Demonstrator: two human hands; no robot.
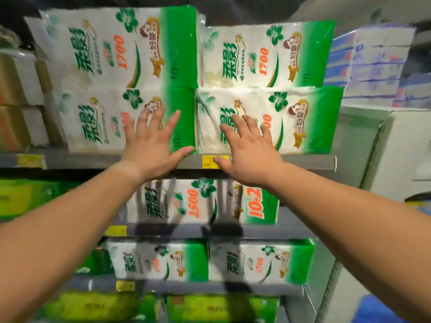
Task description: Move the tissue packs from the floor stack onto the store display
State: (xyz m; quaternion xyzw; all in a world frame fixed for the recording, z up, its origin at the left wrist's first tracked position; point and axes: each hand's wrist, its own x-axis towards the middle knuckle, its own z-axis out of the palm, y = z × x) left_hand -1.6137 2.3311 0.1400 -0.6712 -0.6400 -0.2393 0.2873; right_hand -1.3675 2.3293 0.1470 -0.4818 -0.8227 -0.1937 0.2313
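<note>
White-and-green tissue packs fill the top shelf [303,161] in two rows. My left hand [151,145] lies flat with spread fingers against the lower left pack [98,122]. My right hand [249,150] lies flat with spread fingers on the lower right pack [303,120], which is slightly crumpled at its left end. Two more packs sit on top: an upper left pack [121,47] and an upper right pack [263,57]. Neither hand grips anything. The floor stack is out of view.
Lower shelves hold more green-and-white packs [200,203], [210,262]. Brown-and-white packs [18,96] stand at the left. Blue-and-white packs [375,66] are stacked at the right above a grey-white cabinet [396,155]. Yellow price tags [210,162] sit on the shelf edges.
</note>
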